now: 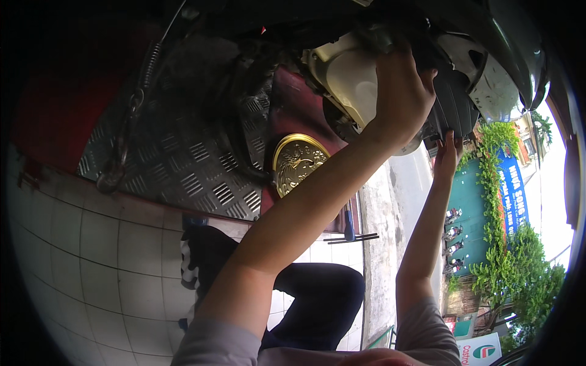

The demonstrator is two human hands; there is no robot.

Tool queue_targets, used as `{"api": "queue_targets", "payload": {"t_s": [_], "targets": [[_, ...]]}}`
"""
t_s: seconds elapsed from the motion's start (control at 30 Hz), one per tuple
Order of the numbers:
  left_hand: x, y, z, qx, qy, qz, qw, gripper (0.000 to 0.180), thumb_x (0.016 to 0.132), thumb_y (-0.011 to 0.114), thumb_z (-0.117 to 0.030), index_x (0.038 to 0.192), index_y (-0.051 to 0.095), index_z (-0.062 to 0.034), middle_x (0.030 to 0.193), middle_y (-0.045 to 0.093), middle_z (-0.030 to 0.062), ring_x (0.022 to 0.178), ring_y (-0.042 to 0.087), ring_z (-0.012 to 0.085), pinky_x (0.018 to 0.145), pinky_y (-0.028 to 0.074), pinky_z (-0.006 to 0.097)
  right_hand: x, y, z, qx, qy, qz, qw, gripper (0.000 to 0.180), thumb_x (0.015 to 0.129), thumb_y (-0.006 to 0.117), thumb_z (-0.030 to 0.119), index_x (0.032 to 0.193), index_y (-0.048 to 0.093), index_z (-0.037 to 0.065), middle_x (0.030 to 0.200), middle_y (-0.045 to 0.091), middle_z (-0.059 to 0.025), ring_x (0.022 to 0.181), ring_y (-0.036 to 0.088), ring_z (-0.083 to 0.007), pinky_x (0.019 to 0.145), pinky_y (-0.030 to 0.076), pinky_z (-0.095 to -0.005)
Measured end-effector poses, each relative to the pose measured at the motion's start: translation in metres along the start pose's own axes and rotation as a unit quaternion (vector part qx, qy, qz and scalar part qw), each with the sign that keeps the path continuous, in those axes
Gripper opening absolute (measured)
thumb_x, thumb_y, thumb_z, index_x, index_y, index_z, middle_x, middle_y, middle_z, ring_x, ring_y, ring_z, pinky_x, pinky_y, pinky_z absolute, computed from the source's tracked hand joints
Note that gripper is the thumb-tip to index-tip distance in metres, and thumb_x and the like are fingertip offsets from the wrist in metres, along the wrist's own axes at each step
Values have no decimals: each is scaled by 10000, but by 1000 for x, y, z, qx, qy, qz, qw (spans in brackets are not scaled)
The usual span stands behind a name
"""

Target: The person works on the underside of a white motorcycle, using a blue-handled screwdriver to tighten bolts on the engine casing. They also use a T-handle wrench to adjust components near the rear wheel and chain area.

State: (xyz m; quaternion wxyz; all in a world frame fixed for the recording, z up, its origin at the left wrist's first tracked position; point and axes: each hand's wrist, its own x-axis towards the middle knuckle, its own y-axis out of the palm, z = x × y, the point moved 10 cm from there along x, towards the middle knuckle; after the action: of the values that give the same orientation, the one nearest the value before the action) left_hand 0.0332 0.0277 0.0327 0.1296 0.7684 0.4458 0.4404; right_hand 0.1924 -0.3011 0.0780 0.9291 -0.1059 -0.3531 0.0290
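Note:
My left hand (pixel 400 91) reaches up under a scooter, its fingers closed round a dark grey part (pixel 373 38) just above the cream engine cover (pixel 351 76). What exactly it grips is hidden by the fingers. My right hand (pixel 448 152) is raised further right. Its fingers are straight and rest against the lower edge of the black ribbed underside panel (pixel 455 100), holding nothing. Both forearms rise from the lower edge of the view, with grey sleeves at the shoulders.
A diamond-plate metal ramp (pixel 183 165) with a hanging chain (pixel 131 116) lies to the left. A round gold plaque (pixel 296 161) sits against a dark red panel. A blue-handled tool (pixel 349 229) lies on the white tiled floor (pixel 91 256). My dark-trousered knee (pixel 317 293) is below, with a street hedge (pixel 494 201) to the right.

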Motion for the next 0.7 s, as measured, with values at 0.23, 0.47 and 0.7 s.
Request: {"api": "queue_targets", "payload": {"t_s": [0.23, 0.47, 0.7], "targets": [[-6, -8, 2, 22, 44, -103, 993, 470, 732, 770, -147, 1051, 510, 81, 825, 533, 187, 795, 523, 339, 752, 411, 456, 10, -7, -18, 44, -8, 8, 999, 448, 907, 656, 224, 1289, 454, 109, 1195, 566, -33, 1039, 554, -165, 824, 425, -342], [3, 4, 17, -7, -9, -19, 1000, 452, 716, 777, -129, 1024, 519, 78, 713, 582, 164, 675, 580, 341, 720, 429, 449, 16, -16, -22, 19, -20, 5, 1000, 477, 909, 653, 262, 1309, 450, 100, 1211, 552, -38, 1058, 541, -164, 843, 420, -342], [-1, -8, 3, 20, 70, -98, 993, 501, 706, 792, -141, 1053, 504, 76, 701, 589, 167, 665, 590, 352, 679, 440, 455, 17, -13, -16, 9, -81, 9, 997, 548, 923, 627, 296, 1363, 384, 78, 1286, 517, -70, 1146, 505, -211, 891, 424, -376]]}}
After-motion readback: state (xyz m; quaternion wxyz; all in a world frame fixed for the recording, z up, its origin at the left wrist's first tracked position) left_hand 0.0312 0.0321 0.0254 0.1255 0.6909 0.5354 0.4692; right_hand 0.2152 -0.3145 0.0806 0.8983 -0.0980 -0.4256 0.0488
